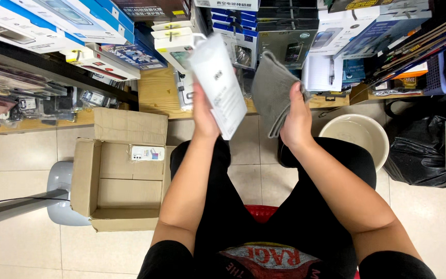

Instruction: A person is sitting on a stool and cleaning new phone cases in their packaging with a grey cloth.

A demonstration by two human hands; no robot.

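Across the top of the frame runs a wooden shelf crowded with stacked boxed goods, white and blue mostly. Below it, left of centre, an open cardboard box sits on the tiled floor, flaps spread, with one small clear-wrapped packet lying near its upper inner edge. To the right, a black plastic bag slumps against the shelving, and just beside it, nearer the middle, stands a pale round basin. A grey stool base shows at the lower left, partly behind the box.

The person sits in the middle, arms raised toward the shelf. The right hand, upper centre-right, is closed around a folded grey cloth, which stands up above the fingers. The left hand, upper centre, grips the lower end of a flat white package, fingers wrapped behind it, thumb side hidden. The package tilts up and left, its lower right corner near the cloth; I cannot tell whether they touch.
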